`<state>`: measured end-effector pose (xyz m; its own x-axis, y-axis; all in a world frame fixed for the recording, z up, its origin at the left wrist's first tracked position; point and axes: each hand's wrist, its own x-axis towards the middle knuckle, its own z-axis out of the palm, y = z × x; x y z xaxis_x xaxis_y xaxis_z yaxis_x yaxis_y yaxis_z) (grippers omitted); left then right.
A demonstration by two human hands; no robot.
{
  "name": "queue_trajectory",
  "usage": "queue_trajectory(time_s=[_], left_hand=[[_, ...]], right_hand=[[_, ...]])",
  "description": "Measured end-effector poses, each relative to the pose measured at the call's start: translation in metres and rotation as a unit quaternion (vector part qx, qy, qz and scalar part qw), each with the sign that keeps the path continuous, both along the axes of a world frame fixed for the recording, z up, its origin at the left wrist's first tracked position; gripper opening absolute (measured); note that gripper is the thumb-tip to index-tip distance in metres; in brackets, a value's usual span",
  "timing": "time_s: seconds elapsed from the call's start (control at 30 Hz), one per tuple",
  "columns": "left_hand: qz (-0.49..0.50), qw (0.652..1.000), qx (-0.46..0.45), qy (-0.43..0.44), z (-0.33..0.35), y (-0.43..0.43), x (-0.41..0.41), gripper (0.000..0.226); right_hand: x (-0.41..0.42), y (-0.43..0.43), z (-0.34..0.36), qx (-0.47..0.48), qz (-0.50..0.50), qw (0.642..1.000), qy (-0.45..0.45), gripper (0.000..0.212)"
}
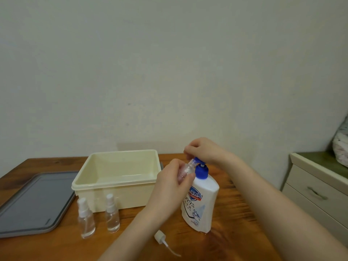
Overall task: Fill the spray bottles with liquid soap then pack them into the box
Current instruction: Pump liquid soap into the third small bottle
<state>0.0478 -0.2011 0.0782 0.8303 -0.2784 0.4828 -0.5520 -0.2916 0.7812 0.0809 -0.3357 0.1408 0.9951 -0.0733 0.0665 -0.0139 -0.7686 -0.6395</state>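
A small clear spray bottle (185,169), uncapped, was tilted with its open neck at the blue pump spout of a white Safeguard soap bottle (201,200), which stood upright to the right of the open cream plastic box (116,178). The left hand (169,183) gripped the small bottle and the right hand (203,149) curled over the pump head. A white spray cap (160,238) with its dip tube lay in front. Two capped clear spray bottles, one (85,219) left of the other (112,215), stood upright just before the box.

Dim, even indoor light — soft overall focus, faint shadows, wide-angle bending at edges.
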Motion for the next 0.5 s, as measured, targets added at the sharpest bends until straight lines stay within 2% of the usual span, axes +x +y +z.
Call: queue_trajectory(time_s=[0.13,0.2,0.37,0.5], left_hand=[[-0.004,1.0,0.014,-0.016,0.003,0.0,-0.001,0.011],[-0.006,1.0,0.015,-0.013,0.003,0.0,-0.002,0.011],[-0.007,0.999,0.026,-0.021,0.002,0.0,-0.001,0.011],[-0.002,0.999,0.044,-0.025,-0.008,-0.001,0.002,0.008]], right_hand=[[-0.001,0.002,0.01,-0.063,0.054,0.997,-0.002,0.024],[0.0,0.003,0.012,-0.063,0.074,0.995,-0.008,0.027],[0.002,0.006,-0.004,0.055,0.051,0.996,-0.042,0.029],[0.005,0.009,-0.017,0.076,0.021,0.994,-0.073,0.031]])
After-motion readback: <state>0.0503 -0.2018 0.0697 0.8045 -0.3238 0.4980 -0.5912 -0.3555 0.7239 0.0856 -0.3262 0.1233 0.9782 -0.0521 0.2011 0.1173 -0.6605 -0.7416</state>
